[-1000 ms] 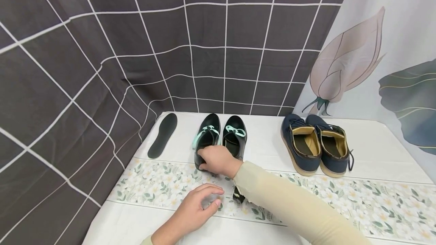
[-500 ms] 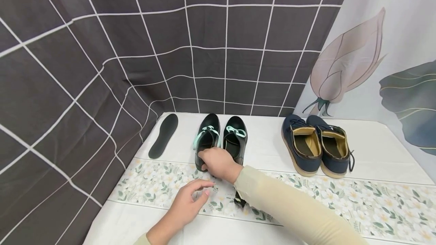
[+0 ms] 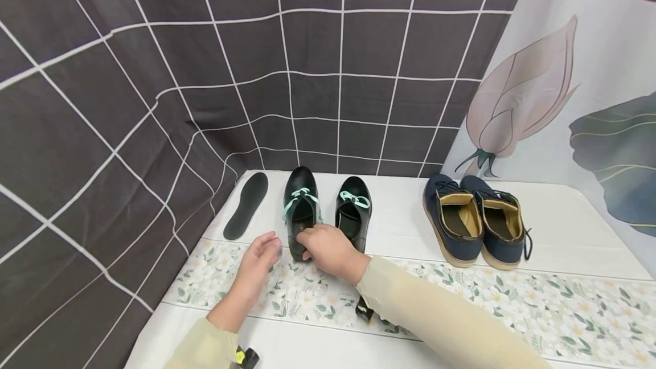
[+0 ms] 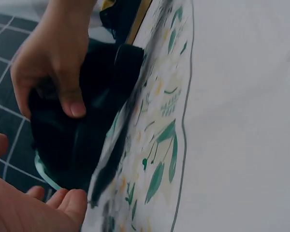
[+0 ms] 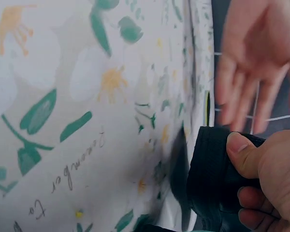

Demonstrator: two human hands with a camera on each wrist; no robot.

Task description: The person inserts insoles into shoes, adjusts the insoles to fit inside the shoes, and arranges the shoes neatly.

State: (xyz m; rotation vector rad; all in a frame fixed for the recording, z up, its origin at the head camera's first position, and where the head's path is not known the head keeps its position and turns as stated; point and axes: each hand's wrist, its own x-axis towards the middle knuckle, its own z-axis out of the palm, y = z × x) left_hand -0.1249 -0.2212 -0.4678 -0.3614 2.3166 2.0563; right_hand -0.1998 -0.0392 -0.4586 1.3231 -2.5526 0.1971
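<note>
Pointing to twelve o'clock, the black shoe [image 3: 302, 210] has its heel pinched by the right hand [image 3: 330, 250]; the empty left hand [image 3: 258, 259], fingers extended, is near eight. Heel-only grip could swing it into its matching shoe [image 3: 355, 206] at three.

My head view is bright and evenly lit, the white cloth [image 3: 548, 204] showing pale. Both wrist views look dimmer, with a bluish cast. In the right one, my left hand [image 5: 258, 63] blurs at upper right; in the left one, the black shoe [image 4: 67, 145] sinks into darkness left of centre.
</note>
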